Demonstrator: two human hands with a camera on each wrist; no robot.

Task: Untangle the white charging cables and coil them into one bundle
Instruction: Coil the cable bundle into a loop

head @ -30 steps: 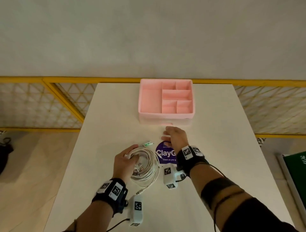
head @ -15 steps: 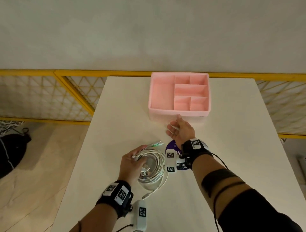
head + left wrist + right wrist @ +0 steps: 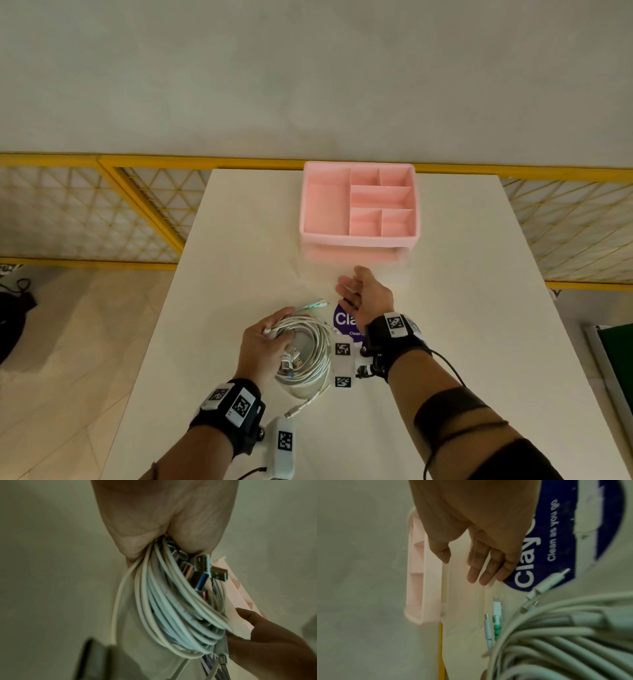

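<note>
White rubber-sheathed charging cables, wound into one round coil (image 3: 305,356), sit in the grip of the left hand (image 3: 263,349), whose fingers curl over the coil's left side near the middle of the cream table (image 3: 462,342). In the left wrist view the palm (image 3: 164,515) closes on the gathered loops, and a cluster of metal USB plugs (image 3: 204,573) sticks out beside the thumb. A few loose connector ends with green and white collars (image 3: 313,305) poke out of the coil's far side, and one plug end (image 3: 294,411) trails toward the near edge.

The right hand (image 3: 364,294) is empty and relaxed, fingers straight and slightly spread, palm turned leftward, held just beyond the coil. From the right wrist view its fingertips (image 3: 476,577) point toward the pale pink plastic organiser tray (image 3: 359,205), apart from it. Under that wrist lies a round dark-blue sticker with white lettering (image 3: 344,320), just beside the coil.

The divided pink tray stands at the table's far edge, against the yellow-framed mesh railing (image 3: 137,192). Bare tabletop lies open to the right of the right hand and on the left of the tray. Both forearms reach in from the near edge, wearing black wrist straps with white marker tags (image 3: 236,404).
</note>
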